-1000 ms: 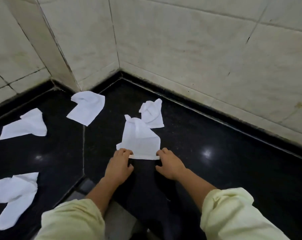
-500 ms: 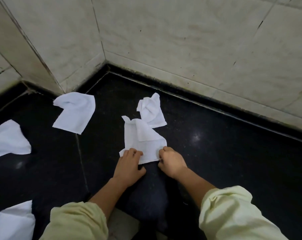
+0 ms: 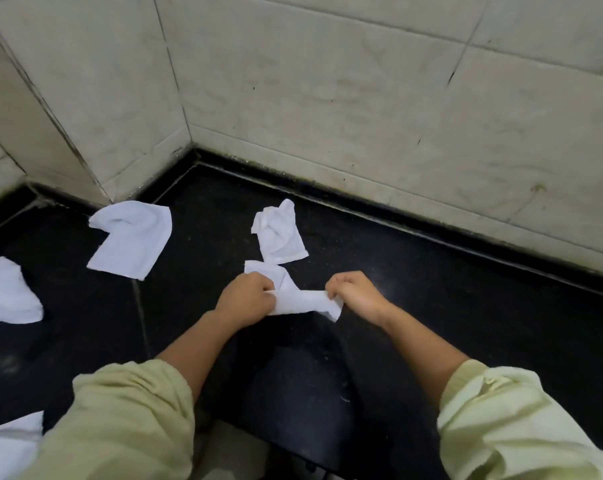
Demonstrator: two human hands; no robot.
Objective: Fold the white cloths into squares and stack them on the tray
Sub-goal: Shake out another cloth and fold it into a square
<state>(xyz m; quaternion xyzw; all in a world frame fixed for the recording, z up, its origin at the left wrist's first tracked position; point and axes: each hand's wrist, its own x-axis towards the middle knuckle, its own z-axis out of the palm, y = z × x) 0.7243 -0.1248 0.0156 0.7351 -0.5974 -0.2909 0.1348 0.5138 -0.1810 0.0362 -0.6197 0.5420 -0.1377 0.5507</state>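
I am pinching a crumpled white cloth (image 3: pixel 301 299) between my left hand (image 3: pixel 246 297) and right hand (image 3: pixel 353 294), both grips clenched on its ends just above the black floor (image 3: pixel 466 323). I judge folding is starting; next it needs spreading flat. No tray is showing.

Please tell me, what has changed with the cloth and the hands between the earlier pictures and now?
Earlier, both hands pressed the near edge of the cloth flat on the floor. Now the left hand and the right hand pinch the cloth at its two ends, gathered into a narrow band between them, with its far part trailing on the black floor. The crumpled cloth behind it and the cloth to the left lie as before.
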